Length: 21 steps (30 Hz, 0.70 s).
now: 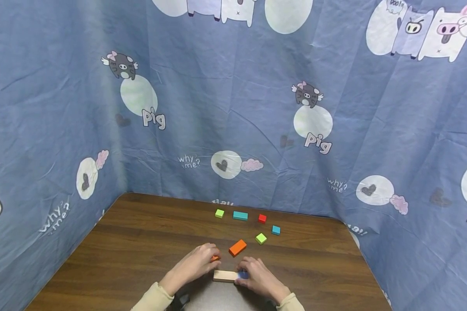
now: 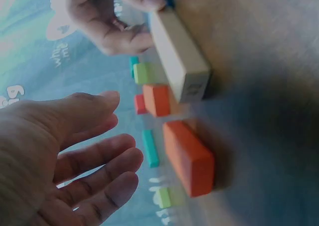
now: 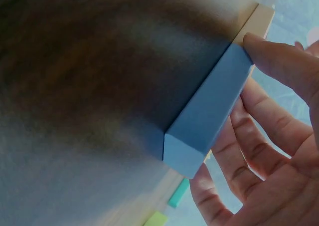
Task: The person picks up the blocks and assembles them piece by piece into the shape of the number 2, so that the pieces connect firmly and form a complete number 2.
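Note:
A plain wooden block (image 1: 224, 276) and a blue block (image 3: 212, 99) lie end to end in one line on the table. My right hand (image 1: 257, 276) pinches the blue block, its thumb near the seam with the wooden block and its fingers along the far side. My left hand (image 2: 94, 151) has relaxed, parted fingers beside an orange block (image 2: 189, 158); a gap shows between them in the left wrist view. From the head view, that hand partly hides this block. Another orange block (image 1: 238, 248) lies just beyond the two hands.
Farther back on the brown wooden table (image 1: 148, 233) are a lime block (image 1: 219, 214), a teal block (image 1: 240, 215), a red block (image 1: 262, 218), a small blue block (image 1: 276, 230) and a second lime block (image 1: 261, 238). A blue printed curtain (image 1: 233, 129) rises behind and beside the table.

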Each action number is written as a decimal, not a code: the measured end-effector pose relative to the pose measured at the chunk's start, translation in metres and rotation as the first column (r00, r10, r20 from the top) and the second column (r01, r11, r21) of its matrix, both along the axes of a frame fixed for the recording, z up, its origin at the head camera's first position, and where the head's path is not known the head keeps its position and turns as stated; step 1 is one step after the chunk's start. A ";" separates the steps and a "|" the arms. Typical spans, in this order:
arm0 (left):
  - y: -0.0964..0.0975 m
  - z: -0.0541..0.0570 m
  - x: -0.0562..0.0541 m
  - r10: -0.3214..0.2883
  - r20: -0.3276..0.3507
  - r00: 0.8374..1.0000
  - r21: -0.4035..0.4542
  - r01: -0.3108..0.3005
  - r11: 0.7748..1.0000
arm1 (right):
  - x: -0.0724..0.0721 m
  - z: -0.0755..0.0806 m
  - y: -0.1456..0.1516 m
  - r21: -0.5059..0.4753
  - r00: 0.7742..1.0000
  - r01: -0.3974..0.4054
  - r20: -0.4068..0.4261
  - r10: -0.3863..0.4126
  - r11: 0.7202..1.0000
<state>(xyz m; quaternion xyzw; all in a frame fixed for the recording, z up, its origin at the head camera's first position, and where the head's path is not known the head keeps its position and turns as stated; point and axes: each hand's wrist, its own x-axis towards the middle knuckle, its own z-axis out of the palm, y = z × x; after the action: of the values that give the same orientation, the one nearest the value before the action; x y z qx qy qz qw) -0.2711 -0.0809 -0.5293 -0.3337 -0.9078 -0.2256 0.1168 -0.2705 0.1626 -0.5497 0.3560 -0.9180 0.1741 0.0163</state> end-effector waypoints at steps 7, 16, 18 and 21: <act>-0.006 0.012 -0.008 0.046 -0.007 0.999 0.019 -0.046 0.999 | 0.000 0.000 0.001 -0.005 1.000 0.006 0.015 -0.006 1.000; -0.018 0.011 -0.017 0.099 -0.051 0.994 0.068 -0.095 0.993 | 0.000 -0.001 0.001 -0.001 0.999 0.014 0.037 -0.013 1.000; -0.020 0.009 -0.018 0.111 -0.047 0.993 0.061 -0.109 0.992 | 0.000 -0.001 0.001 -0.003 0.999 0.012 0.039 -0.011 1.000; -0.021 0.007 -0.019 0.130 -0.020 0.991 0.049 -0.129 0.990 | -0.001 -0.001 0.001 -0.002 0.999 0.010 0.041 -0.010 1.000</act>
<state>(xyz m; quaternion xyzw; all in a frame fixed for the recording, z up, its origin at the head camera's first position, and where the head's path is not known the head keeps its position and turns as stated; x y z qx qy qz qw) -0.2900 -0.1018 -0.5224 -0.2736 -0.9206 -0.2350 0.1495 -0.2711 0.1632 -0.5504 0.3477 -0.9197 0.1824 -0.0013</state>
